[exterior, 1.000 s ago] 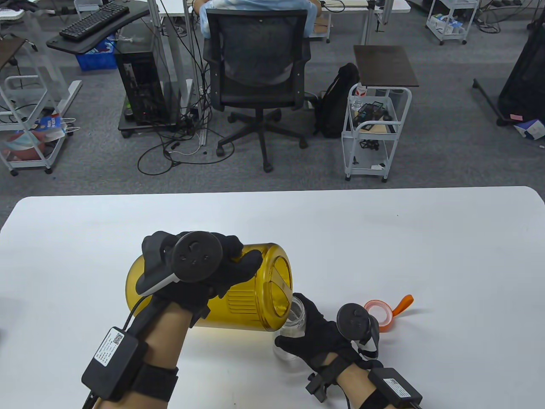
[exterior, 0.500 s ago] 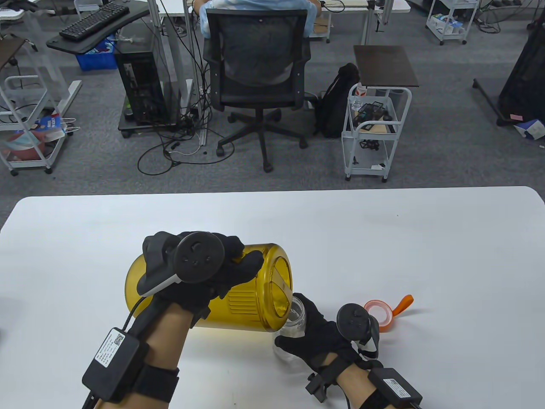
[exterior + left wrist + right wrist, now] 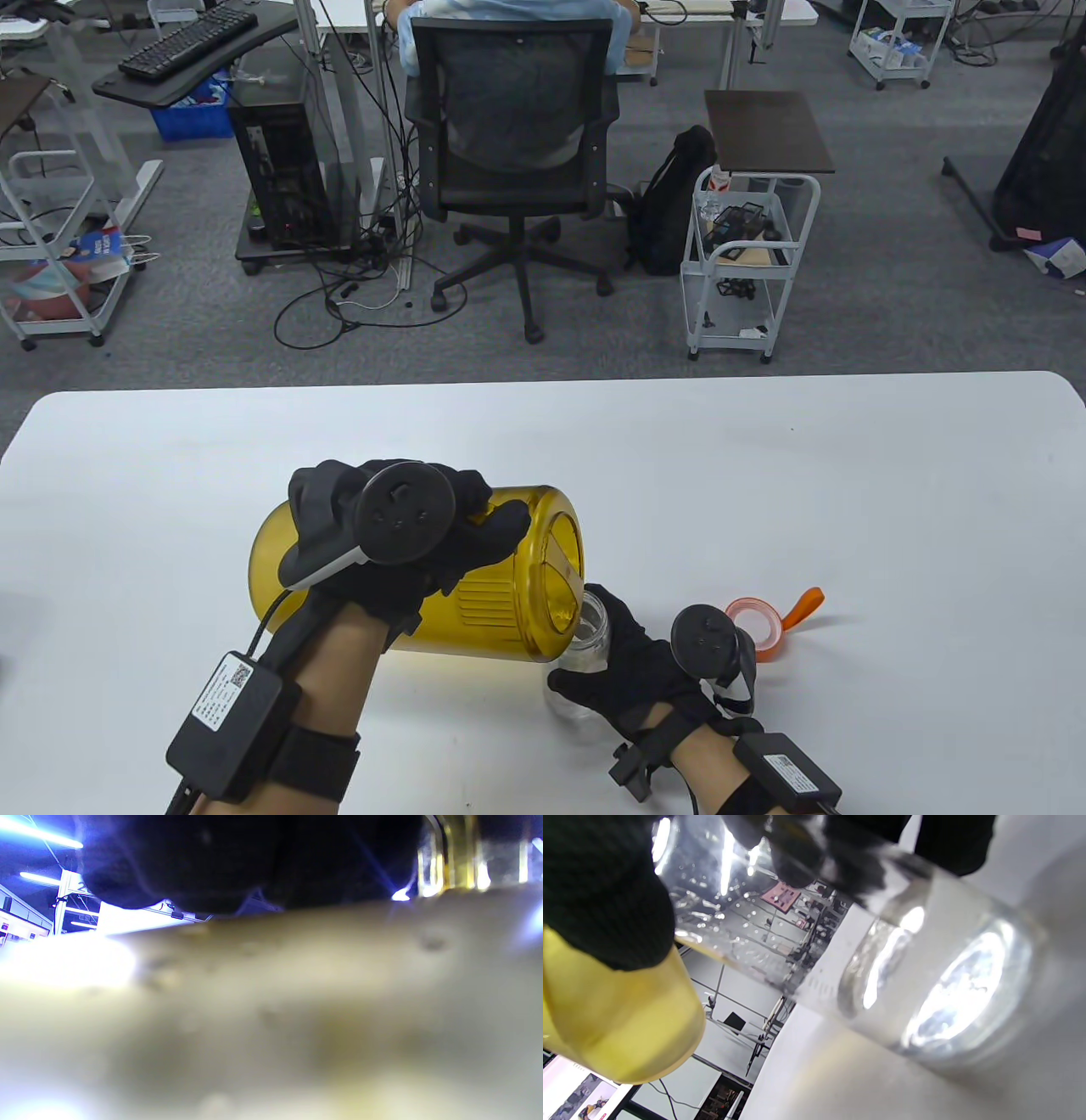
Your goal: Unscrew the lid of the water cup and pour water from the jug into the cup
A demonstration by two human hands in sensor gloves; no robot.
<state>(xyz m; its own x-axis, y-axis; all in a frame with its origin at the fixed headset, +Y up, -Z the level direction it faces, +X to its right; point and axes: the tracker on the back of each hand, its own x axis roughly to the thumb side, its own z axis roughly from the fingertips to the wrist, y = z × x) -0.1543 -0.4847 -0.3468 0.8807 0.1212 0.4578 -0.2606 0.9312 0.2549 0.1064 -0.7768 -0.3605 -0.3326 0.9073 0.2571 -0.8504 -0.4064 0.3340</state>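
Table view shows the white table [image 3: 764, 475] first, and on it the biggest thing in play: the amber jug [image 3: 492, 598], tipped well over on its side with its mouth against the rim of the clear cup [image 3: 587, 645]. The left hand [image 3: 399, 543] has its fingers curled over the top of the jug, holding it in that tilt. The right hand [image 3: 632, 671] wraps the cup from the near side, fingers [image 3: 606, 895] and thumb closed round the glass; the cup looks slightly leaned toward the jug, though its base seems to sit on the table. Just beyond the right hand lies the orange-rimmed lid [image 3: 758, 624] with its strap, off the cup and apart from it.

So the unscrewing looks done and the pour is the step in hand. Right wrist view shows droplets on the cup's wall and what seems to be water gathered toward its bottom, but I cannot tell the level. Left to do, as I judge it: finish filling, then right the jug. Left wrist view is too blurred to help.
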